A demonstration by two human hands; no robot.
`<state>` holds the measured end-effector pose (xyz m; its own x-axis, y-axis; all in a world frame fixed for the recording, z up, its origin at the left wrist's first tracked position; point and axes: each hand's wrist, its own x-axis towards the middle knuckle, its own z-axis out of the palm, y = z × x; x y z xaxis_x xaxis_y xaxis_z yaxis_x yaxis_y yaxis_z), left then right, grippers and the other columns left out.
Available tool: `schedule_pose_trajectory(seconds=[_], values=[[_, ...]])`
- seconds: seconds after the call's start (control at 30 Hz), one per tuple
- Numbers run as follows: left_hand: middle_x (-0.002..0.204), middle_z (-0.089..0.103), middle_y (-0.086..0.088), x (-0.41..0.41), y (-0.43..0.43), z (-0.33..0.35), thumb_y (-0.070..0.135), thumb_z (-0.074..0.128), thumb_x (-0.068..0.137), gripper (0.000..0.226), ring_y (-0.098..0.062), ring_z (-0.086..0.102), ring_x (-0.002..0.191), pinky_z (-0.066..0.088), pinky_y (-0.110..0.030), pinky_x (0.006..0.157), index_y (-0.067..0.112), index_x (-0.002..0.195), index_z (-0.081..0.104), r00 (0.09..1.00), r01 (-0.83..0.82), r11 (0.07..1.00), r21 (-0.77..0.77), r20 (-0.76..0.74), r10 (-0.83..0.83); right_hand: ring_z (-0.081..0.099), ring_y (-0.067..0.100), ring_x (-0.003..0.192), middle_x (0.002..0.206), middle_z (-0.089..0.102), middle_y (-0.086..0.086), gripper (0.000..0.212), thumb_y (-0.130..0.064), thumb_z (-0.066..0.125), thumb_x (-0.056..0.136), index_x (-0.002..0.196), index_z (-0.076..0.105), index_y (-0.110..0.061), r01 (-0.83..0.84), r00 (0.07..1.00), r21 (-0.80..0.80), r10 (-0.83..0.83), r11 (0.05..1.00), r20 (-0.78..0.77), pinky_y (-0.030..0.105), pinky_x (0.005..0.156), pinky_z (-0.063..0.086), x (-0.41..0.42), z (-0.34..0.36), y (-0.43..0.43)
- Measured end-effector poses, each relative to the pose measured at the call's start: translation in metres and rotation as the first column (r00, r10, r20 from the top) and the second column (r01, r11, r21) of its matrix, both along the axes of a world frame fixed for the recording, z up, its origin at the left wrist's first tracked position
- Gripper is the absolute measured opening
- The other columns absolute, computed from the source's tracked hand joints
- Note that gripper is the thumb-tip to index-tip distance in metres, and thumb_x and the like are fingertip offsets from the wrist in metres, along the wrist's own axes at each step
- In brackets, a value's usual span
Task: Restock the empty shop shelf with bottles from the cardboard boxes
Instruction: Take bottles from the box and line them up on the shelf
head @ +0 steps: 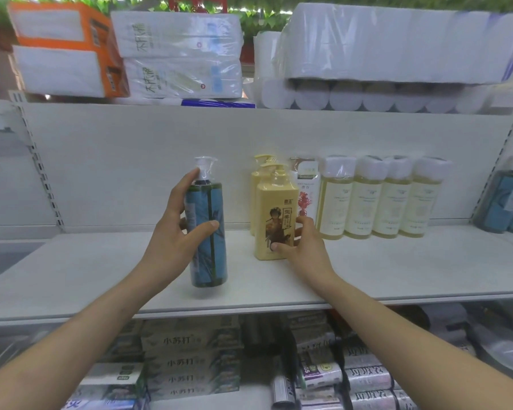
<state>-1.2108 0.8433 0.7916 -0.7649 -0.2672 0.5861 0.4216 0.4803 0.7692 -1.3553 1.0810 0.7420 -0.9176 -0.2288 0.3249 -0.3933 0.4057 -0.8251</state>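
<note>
The left hand (175, 232) wraps the blue pump bottle (209, 229) near the front of the shelf (397, 267); the right hand (305, 250) grips the yellow bottle (276, 220) standing farther back. Released here, the blue one could topple off.

Upright blue bottle (209, 232); yellow bottle (274, 214)
</note>
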Motion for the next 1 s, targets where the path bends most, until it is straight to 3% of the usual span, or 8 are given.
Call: schedule_pose_trajectory(seconds=[0.1, 0.33, 0.53, 0.67, 0.8, 0.9, 1.0], values=[[0.155, 0.044, 0.014, -0.003, 0.001, 0.001, 0.022, 0.071, 0.101, 0.084, -0.014, 0.069, 0.110, 0.060, -0.013, 0.066, 0.075, 0.149, 0.026, 1.000, -0.002, 1.000, 0.003, 0.009, 0.002, 0.063, 0.020, 0.114, 0.131, 0.058, 0.001, 0.068, -0.033, 0.088, 0.085, 0.136, 0.045, -0.022, 0.038, 0.999, 0.020, -0.038, 0.999, -0.027, 0.046, 0.099, 0.057, -0.002, 0.001, -0.007], [0.149, 0.048, 0.024, -0.010, -0.001, -0.003, 0.022, 0.072, 0.100, 0.084, 0.006, 0.067, 0.108, 0.057, -0.009, 0.068, 0.072, 0.151, 0.027, 1.000, 0.014, 1.000, 0.013, 0.024, -0.015, 0.061, 0.027, 0.117, 0.130, 0.056, 0.005, 0.059, -0.024, 0.084, 0.090, 0.133, 0.044, -0.015, 0.062, 0.998, 0.031, -0.061, 0.998, -0.029, 0.049, 0.100, 0.055, -0.015, 0.005, -0.026], [0.152, 0.047, 0.023, -0.010, -0.008, -0.007, 0.020, 0.072, 0.100, 0.085, 0.004, 0.067, 0.112, 0.059, -0.011, 0.072, 0.070, 0.153, 0.028, 0.999, 0.005, 1.000, 0.008, 0.040, -0.005, 0.059, 0.028, 0.119, 0.131, 0.055, 0.005, 0.061, -0.024, 0.083, 0.090, 0.135, 0.044, -0.014, 0.109, 0.994, 0.020, -0.109, 0.994, -0.031, 0.048, 0.101, 0.052, -0.027, 0.003, -0.037], [0.150, 0.053, 0.020, -0.009, -0.013, -0.008, 0.018, 0.072, 0.101, 0.085, -0.003, 0.071, 0.111, 0.061, -0.026, 0.080, 0.070, 0.152, 0.029, 0.999, -0.010, 1.000, 0.021, 0.033, 0.009, 0.060, 0.028, 0.118, 0.131, 0.056, 0.006, 0.061, -0.023, 0.083, 0.090, 0.136, 0.045, -0.014, 0.099, 0.995, 0.015, -0.099, 0.995, -0.029, 0.051, 0.102, 0.052, -0.029, 0.000, -0.037], [0.150, 0.054, 0.014, -0.010, -0.012, -0.009, 0.019, 0.071, 0.101, 0.085, -0.006, 0.073, 0.108, 0.061, -0.021, 0.074, 0.071, 0.152, 0.029, 0.999, -0.016, 1.000, 0.027, 0.044, 0.014, 0.059, 0.030, 0.123, 0.135, 0.054, 0.008, 0.061, -0.022, 0.082, 0.091, 0.137, 0.044, -0.011, 0.075, 0.997, 0.019, -0.075, 0.997, 0.002, 0.052, 0.104, 0.052, -0.029, 0.004, -0.035], [0.151, 0.053, 0.011, -0.012, -0.005, -0.007, 0.018, 0.071, 0.101, 0.085, -0.008, 0.073, 0.106, 0.060, -0.015, 0.069, 0.073, 0.151, 0.028, 0.999, -0.005, 1.000, 0.017, 0.049, 0.005, 0.056, 0.028, 0.124, 0.139, 0.048, 0.008, 0.063, -0.027, 0.079, 0.094, 0.142, 0.041, -0.010, 0.089, 0.996, 0.038, -0.088, 0.995, -0.030, 0.046, 0.104, 0.052, -0.023, 0.006, -0.023], [0.154, 0.050, 0.009, -0.014, 0.012, -0.001, 0.018, 0.070, 0.101, 0.085, -0.019, 0.072, 0.113, 0.061, -0.025, 0.078, 0.073, 0.150, 0.028, 0.999, 0.006, 1.000, 0.016, 0.046, -0.007, 0.057, 0.018, 0.119, 0.136, 0.051, 0.001, 0.051, -0.033, 0.075, 0.098, 0.137, 0.047, -0.019, 0.073, 0.994, 0.001, -0.073, 0.997, -0.085, 0.040, 0.100, 0.053, -0.011, 0.011, -0.003]])
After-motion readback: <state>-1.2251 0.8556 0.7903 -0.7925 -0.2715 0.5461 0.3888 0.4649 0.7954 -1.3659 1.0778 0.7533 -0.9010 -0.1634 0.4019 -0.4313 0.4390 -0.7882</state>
